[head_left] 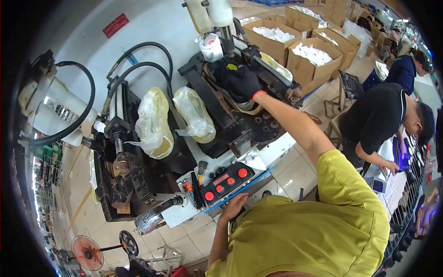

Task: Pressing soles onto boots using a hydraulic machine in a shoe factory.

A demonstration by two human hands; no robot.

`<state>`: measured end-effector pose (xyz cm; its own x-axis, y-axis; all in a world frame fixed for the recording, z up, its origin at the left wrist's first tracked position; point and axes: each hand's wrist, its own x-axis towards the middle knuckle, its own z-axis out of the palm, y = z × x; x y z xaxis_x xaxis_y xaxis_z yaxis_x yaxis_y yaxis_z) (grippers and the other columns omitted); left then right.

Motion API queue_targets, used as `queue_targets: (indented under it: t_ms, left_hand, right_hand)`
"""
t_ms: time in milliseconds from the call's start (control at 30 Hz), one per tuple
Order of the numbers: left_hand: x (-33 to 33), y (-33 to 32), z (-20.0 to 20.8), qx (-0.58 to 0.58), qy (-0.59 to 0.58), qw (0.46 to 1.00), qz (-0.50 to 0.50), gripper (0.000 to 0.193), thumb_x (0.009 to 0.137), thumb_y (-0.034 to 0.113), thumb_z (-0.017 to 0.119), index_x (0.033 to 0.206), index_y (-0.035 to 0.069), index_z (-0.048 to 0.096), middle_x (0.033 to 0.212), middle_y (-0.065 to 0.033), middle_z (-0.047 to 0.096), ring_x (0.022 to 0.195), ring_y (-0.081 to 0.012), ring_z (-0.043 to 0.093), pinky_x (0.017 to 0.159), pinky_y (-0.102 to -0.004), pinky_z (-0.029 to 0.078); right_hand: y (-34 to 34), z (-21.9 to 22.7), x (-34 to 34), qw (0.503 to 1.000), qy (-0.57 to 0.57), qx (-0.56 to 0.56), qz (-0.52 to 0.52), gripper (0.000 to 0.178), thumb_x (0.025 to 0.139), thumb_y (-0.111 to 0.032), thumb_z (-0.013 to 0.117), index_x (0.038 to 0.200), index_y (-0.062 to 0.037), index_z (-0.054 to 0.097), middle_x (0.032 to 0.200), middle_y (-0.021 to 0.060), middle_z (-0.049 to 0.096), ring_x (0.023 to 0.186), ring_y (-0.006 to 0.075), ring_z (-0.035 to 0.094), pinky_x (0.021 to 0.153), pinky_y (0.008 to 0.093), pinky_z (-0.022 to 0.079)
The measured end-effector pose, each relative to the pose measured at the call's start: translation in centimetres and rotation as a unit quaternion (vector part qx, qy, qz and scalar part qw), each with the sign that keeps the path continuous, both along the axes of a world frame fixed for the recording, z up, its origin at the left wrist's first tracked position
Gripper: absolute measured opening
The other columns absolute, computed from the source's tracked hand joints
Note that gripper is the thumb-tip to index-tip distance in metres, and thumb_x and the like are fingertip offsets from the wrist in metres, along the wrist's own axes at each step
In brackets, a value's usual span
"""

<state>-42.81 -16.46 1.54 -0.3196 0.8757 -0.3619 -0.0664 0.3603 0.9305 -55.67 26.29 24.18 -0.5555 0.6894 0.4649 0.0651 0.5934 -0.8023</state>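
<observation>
My right hand (243,85), in a black glove with an orange-red band at the wrist, reaches into the right station of a shoe-pressing machine (262,123). Under and around it lies something dark, with a bright yellow patch (232,67) beside the fingers. The glove blends into the dark parts, so its grip is hidden. My bare left hand (236,206) hangs by the front edge of the red-button control panel (226,181), fingers loosely extended, with nothing visible in it. Two yellowish shoe-shaped forms wrapped in clear plastic, a left one (154,121) and a right one (194,113), lie between the stations.
The left station (134,177) carries metal clamps and black hoses (138,65). A brush (201,170) stands behind the panel. Cardboard boxes (318,60) of white pieces are at the back right. A co-worker in black (376,120) sits at right; an orange fan (87,253) is lower left.
</observation>
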Motion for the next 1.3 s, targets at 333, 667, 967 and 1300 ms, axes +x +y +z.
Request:
queue_targets:
  t_ms: [333, 667, 967, 1300]
  left_hand:
    - [-1.2, -3.0, 1.0, 0.048, -0.016, 0.995, 0.091, 0.031, 0.103, 0.013, 0.050, 0.132, 0.001, 0.052, 0.108, -0.0059, 0.064, 0.095, -0.0127, 0.061, 0.081, -0.0255, 0.047]
    - [-0.8, -4.6, -0.7, -0.057, -0.103, 0.980, 0.162, 0.035, 0.102, 0.030, 0.054, 0.132, 0.011, 0.057, 0.118, -0.0031, 0.064, 0.101, -0.0136, 0.062, 0.084, -0.0270, 0.049]
    - [-3.4, -3.1, -2.3, -0.072, -0.035, 0.996, 0.025, 0.031, 0.101, 0.020, 0.055, 0.129, 0.005, 0.057, 0.111, -0.0049, 0.065, 0.098, -0.0104, 0.060, 0.081, -0.0252, 0.047]
    - [1.4, -11.7, -3.0, -0.158, -0.215, 0.940, 0.212, 0.046, 0.100, 0.037, 0.053, 0.137, 0.008, 0.050, 0.125, -0.0118, 0.061, 0.111, -0.0224, 0.061, 0.091, -0.0359, 0.049]
  right_hand:
    - [-0.1, -1.9, 1.4, 0.982, -0.181, 0.059, 0.001, 0.057, 0.082, -0.054, 0.067, 0.115, -0.0075, 0.065, 0.101, 0.0239, 0.068, 0.095, 0.0422, 0.065, 0.083, 0.0469, 0.051]
    - [0.0, 0.2, 3.3, 0.975, -0.210, 0.067, 0.021, 0.063, 0.086, -0.065, 0.055, 0.110, -0.0092, 0.070, 0.098, 0.0240, 0.069, 0.094, 0.0412, 0.066, 0.079, 0.0454, 0.051]
    - [4.6, 1.1, 4.4, 0.938, -0.234, 0.189, 0.171, 0.048, 0.083, -0.043, 0.069, 0.103, 0.0008, 0.069, 0.096, 0.0223, 0.069, 0.092, 0.0400, 0.066, 0.078, 0.0448, 0.052]
    - [3.1, -5.0, 1.0, 0.921, -0.272, 0.263, -0.096, 0.020, 0.081, -0.010, 0.057, 0.089, -0.0014, 0.073, 0.094, 0.0219, 0.068, 0.080, 0.0370, 0.069, 0.069, 0.0425, 0.055]
